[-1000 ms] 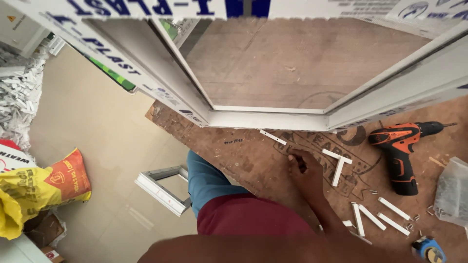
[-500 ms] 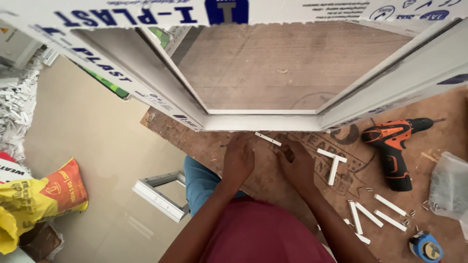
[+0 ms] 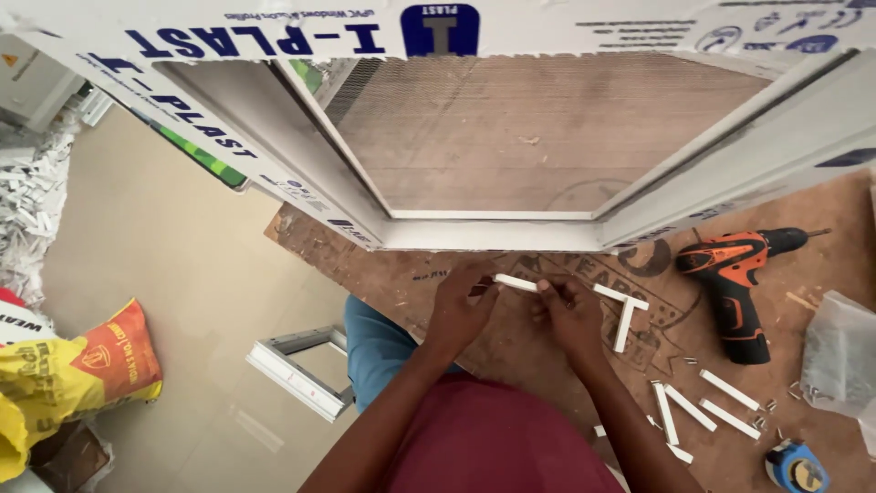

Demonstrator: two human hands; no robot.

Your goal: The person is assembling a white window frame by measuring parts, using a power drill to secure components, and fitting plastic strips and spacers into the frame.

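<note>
A short white plastic strip (image 3: 516, 283) lies between my two hands just above the brown workboard (image 3: 547, 365). My left hand (image 3: 463, 306) pinches its left end, and my right hand (image 3: 568, 313) holds its right end. Both hands sit close in front of the lower rail of a white window frame (image 3: 493, 233) with a mesh panel. Two more white strips form a T shape (image 3: 624, 315) right of my right hand.
An orange and black cordless drill (image 3: 735, 283) lies at the right. Several white strips (image 3: 698, 411) rest nearer the board's front, beside a blue tape measure (image 3: 796, 467) and a clear plastic bag (image 3: 839, 351). A small white frame (image 3: 297, 370) and yellow sack (image 3: 68, 379) sit on the floor at left.
My left hand came up from out of view and joined my right hand. Both hands now hold the white strip, which has been lifted off the board.
</note>
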